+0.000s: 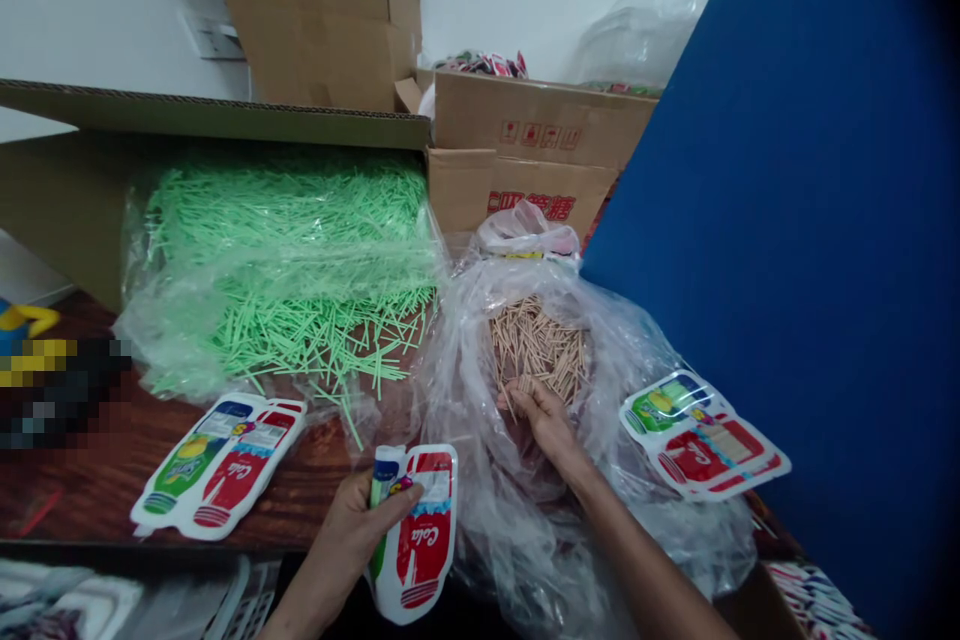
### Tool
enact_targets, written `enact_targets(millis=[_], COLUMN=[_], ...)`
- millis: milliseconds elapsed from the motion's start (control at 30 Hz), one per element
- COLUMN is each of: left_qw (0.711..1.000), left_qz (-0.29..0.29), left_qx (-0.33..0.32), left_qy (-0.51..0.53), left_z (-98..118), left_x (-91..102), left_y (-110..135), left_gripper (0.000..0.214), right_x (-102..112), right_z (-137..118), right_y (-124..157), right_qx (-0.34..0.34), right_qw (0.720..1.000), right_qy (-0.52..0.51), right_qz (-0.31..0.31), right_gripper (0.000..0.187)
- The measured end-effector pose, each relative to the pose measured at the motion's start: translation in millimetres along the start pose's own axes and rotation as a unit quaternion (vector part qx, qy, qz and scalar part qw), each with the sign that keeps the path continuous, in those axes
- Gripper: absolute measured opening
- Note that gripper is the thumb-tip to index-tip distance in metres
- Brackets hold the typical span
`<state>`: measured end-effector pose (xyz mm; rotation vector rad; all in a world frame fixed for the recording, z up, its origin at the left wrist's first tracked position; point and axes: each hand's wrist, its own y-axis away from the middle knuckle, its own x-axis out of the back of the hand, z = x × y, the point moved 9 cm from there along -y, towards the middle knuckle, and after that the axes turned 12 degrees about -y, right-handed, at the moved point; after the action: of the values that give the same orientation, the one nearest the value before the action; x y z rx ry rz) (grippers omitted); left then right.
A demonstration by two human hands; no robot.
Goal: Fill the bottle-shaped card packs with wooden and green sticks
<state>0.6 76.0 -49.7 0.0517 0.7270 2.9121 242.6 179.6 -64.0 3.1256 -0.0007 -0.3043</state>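
Note:
My left hand (358, 520) is closed on a bottle-shaped printed packet (424, 530) with a red cola side and a green side, thumb across its front. My right hand (541, 412) reaches into an open clear plastic bag (472, 360); its fingers pinch a few thin brown sticks at the near edge of a heap of brown sticks (540, 345). On the dark wooden table to the left lies a similar double-bottle packet (244, 470), green and red. Another packet (701, 435) rests on the bag's plastic at the right.
Green sticks (300, 220) spill from a clear bag in an open cardboard box (225, 115). Behind the brown sticks stands a printed carton (540, 135). A blue panel (787, 220) slants along the right. A yellow and blue object (30, 320) sits at far left.

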Motion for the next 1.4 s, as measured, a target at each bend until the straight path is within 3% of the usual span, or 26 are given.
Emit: enact_targets(millis=[167,233,367,500,633,767,933,1133,1267,1400], left_qw=[0.999,0.998,0.996,0.993,0.990,0.989,0.989,0.995,0.996,0.997], left_qz=[-0.025,-0.030,-0.039,-0.082,-0.106,-0.119,-0.107,-0.063,-0.035,-0.039], left_qx=[-0.025,-0.041,-0.068,-0.076,-0.089,-0.085,-0.090,-0.059,-0.066,-0.069], left_qy=[-0.012,-0.023,-0.040,-0.025,0.000,0.024,0.039,0.059,0.039,0.010], left_z=[7.8,12.9,21.7,25.7,28.5,25.3,22.2,19.0,22.1,23.1], left_x=[-3.4,-4.6,-8.7,-19.0,-20.9,-17.7,-13.1,-7.3,-3.3,-2.7], left_y=[1.2,2.4,6.0,11.2,16.7,19.6,16.8,10.9,9.9,9.0], left_gripper=[0.026,0.026,0.020,0.015,0.012,0.012,0.015,0.018,0.015,0.016], right_x=[-7.8,-13.0,-32.2,-71.0,-108.6,-125.2,-125.8,-113.6,-118.0,-126.7], right_z=[-36.9,-46.7,-54.5,-67.0,-70.9,-61.5,-51.7,-46.7,-51.3,-57.4], right_y=[8.2,14.2,28.1,43.7,56.0,62.1,64.5,67.7,68.5,70.0], right_qx=[0.064,0.064,0.012,-0.008,-0.024,-0.040,-0.044,-0.008,0.034,0.057], right_qw=[0.995,0.996,0.993,0.952,0.933,0.937,0.949,0.988,0.993,0.976], right_qy=[0.069,0.052,-0.113,-0.306,-0.360,-0.346,-0.312,-0.154,0.025,0.085], right_qz=[-0.031,-0.040,-0.032,-0.019,-0.016,-0.010,-0.010,-0.026,-0.110,-0.190], right_gripper=[0.022,0.021,0.016,0.011,0.013,0.012,0.012,0.016,0.018,0.016])
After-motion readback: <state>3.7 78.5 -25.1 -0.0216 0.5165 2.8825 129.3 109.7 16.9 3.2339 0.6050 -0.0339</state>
